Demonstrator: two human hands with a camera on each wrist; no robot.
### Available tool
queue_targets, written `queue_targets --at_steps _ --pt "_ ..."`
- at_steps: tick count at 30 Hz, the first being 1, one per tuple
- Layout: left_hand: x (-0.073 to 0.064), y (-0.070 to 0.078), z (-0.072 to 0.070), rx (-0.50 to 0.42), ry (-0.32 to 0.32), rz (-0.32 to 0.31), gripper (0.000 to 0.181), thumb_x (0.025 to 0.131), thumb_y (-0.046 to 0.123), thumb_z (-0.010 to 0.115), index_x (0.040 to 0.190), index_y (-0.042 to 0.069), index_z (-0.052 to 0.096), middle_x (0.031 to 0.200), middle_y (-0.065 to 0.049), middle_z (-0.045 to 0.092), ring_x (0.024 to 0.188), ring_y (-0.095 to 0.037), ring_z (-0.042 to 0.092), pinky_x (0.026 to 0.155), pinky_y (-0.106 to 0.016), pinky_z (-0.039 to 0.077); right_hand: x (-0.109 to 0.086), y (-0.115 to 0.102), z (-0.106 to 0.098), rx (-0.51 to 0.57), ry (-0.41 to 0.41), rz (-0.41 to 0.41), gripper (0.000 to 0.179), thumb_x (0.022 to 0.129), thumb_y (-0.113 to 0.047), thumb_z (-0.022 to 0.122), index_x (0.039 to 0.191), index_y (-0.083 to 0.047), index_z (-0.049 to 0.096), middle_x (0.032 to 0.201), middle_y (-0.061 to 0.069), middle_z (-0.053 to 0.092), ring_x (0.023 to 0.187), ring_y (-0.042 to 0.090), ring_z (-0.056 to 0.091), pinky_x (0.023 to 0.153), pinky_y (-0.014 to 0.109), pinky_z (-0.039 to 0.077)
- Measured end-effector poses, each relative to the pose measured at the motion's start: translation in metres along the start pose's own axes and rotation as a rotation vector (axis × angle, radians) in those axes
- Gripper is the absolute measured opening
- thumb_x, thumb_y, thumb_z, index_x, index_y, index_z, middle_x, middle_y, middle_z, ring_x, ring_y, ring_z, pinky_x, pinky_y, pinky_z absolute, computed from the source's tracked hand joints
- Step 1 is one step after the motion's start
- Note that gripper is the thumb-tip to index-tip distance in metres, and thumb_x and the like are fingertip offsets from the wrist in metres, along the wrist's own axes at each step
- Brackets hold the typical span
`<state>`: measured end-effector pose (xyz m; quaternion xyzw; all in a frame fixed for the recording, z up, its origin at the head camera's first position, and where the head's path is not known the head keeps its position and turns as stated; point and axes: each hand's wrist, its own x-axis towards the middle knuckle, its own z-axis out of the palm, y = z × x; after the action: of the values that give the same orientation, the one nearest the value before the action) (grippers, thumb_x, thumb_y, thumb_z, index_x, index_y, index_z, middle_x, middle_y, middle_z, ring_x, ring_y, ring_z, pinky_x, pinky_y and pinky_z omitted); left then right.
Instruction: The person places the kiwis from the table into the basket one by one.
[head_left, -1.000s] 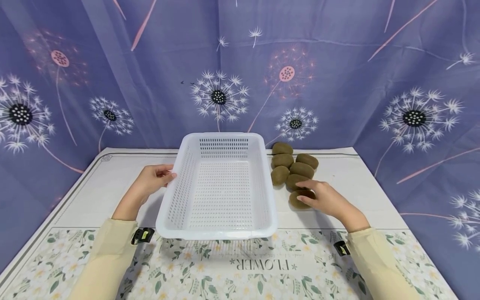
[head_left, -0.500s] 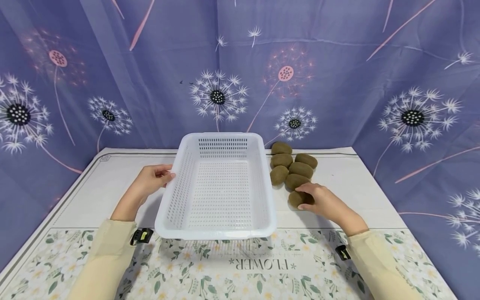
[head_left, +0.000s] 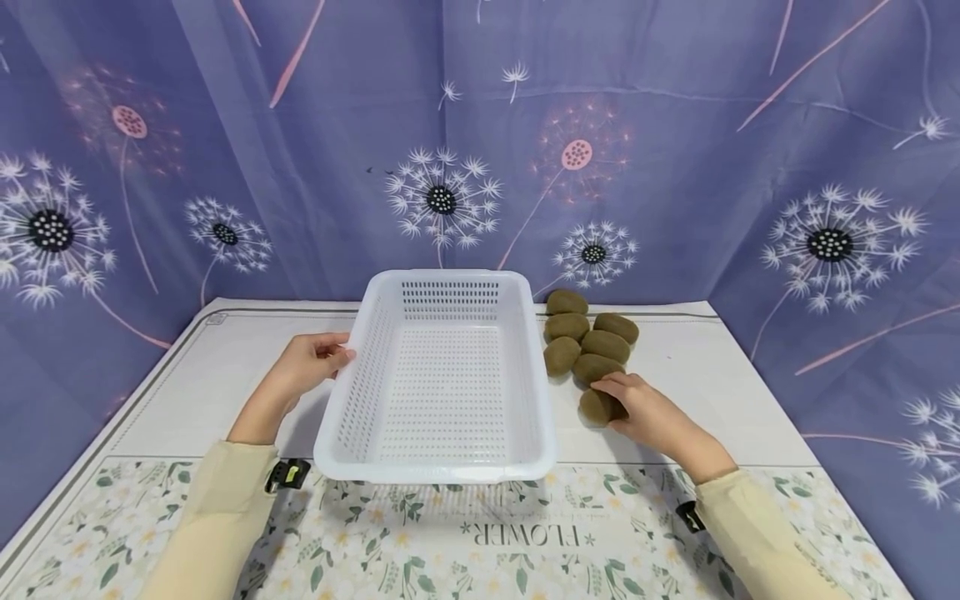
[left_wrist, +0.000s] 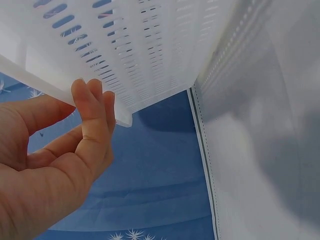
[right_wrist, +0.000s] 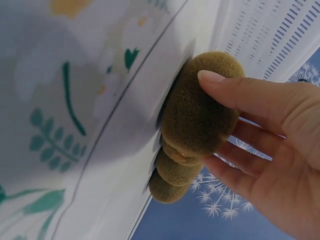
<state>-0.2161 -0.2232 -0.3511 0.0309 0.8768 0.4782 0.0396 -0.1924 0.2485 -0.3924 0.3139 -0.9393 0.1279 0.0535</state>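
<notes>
A white perforated plastic basket (head_left: 450, 471) stands in the middle of the table with nothing in it. My left hand (head_left: 311, 367) pinches its left rim between thumb and fingers, as the left wrist view shows from below. To the basket's right lie several brown fuzzy kiwis (head_left: 606, 346) in a close group. My right hand (head_left: 654, 417) grips the nearest kiwi (right_wrist: 202, 107), thumb on one side and fingers on the other. In the right wrist view, other kiwis (right_wrist: 170, 187) line up behind the gripped one.
The table has a white cover (head_left: 705, 375) with a floral printed front part (head_left: 405, 550). A purple dandelion-patterned curtain (head_left: 495, 108) rises behind the table and along both sides. Black straps (head_left: 288, 473) sit at both wrists.
The right hand has closed its thumb and fingers round the nearest kiwi, which now sits slightly apart from the group. The left hand keeps its hold on the rim.
</notes>
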Motion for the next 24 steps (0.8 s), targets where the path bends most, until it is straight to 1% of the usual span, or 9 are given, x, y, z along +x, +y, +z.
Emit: queue_targets --at_steps 3,8,14,19,24 --pt "0.000 -0.001 0.000 0.003 0.000 0.001 0.045 0.097 0.007 0.055 0.137 -0.012 0.044 0.099 -0.018 0.062 0.074 -0.013 0.057 0.073 -0.036 0.053 0.001 0.000 -0.001 0.008 -0.008 -0.018 0.050 0.070 0.008 0.079 0.116 0.011 0.061 0.113 0.024 0.060 0.103 0.042 0.058 0.083 0.047 0.052" --pt "0.000 -0.001 0.000 0.004 0.000 -0.001 0.044 0.097 0.007 0.055 0.136 -0.012 0.045 0.098 -0.018 0.062 0.074 -0.014 0.058 0.075 -0.040 0.053 0.004 0.000 -0.005 0.030 -0.043 -0.027 0.047 0.073 0.007 0.078 0.116 0.011 0.061 0.111 0.023 0.061 0.103 0.040 0.059 0.083 0.046 0.052" --pt "0.001 -0.001 -0.001 -0.003 -0.005 0.006 0.044 0.097 0.006 0.055 0.136 -0.013 0.045 0.097 -0.018 0.062 0.074 -0.014 0.057 0.074 -0.039 0.053 0.007 -0.002 -0.010 0.047 -0.058 -0.018 0.046 0.075 0.004 0.077 0.117 0.012 0.059 0.112 0.023 0.061 0.105 0.041 0.058 0.087 0.048 0.050" --pt "0.000 -0.002 -0.001 0.000 -0.005 0.003 0.045 0.097 0.006 0.055 0.137 -0.012 0.045 0.099 -0.018 0.062 0.075 -0.014 0.058 0.076 -0.041 0.053 0.011 -0.005 -0.019 0.068 -0.056 -0.004 0.047 0.077 0.003 0.076 0.119 0.014 0.057 0.115 0.027 0.060 0.107 0.044 0.057 0.088 0.051 0.048" --pt "0.000 -0.001 -0.001 0.000 -0.013 -0.017 0.046 0.098 0.009 0.055 0.138 -0.010 0.044 0.101 -0.019 0.062 0.076 -0.016 0.060 0.081 -0.045 0.051 0.017 -0.006 -0.031 0.100 -0.056 0.001 0.048 0.079 -0.001 0.076 0.121 0.014 0.057 0.116 0.027 0.060 0.106 0.042 0.058 0.088 0.051 0.049"
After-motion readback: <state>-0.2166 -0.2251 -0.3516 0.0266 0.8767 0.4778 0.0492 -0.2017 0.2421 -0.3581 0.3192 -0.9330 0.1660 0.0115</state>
